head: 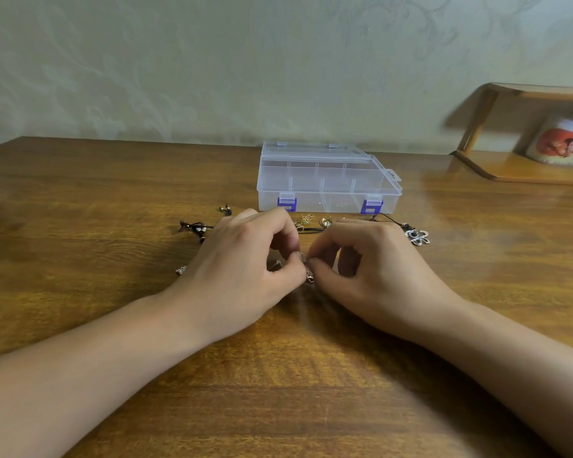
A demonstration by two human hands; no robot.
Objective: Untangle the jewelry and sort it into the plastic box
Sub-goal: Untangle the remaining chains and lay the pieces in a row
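Observation:
A clear plastic box (328, 180) with blue latches stands closed at the middle of the wooden table. In front of it lies tangled jewelry: a gold chain (305, 221), a black cord with a silver flower pendant (418, 237), dark cord ends (194, 228) at the left and a small silver charm (181, 270). My left hand (242, 259) and my right hand (374, 262) meet fingertip to fingertip just above the table. Both pinch a thin silver chain with a clasp (309, 274) between them. Part of the chain is hidden under the fingers.
The wooden table (113, 193) reaches back to a pale patterned wall. At the far right stands a low wooden shelf (510, 166) with a white mug (559, 140) on it.

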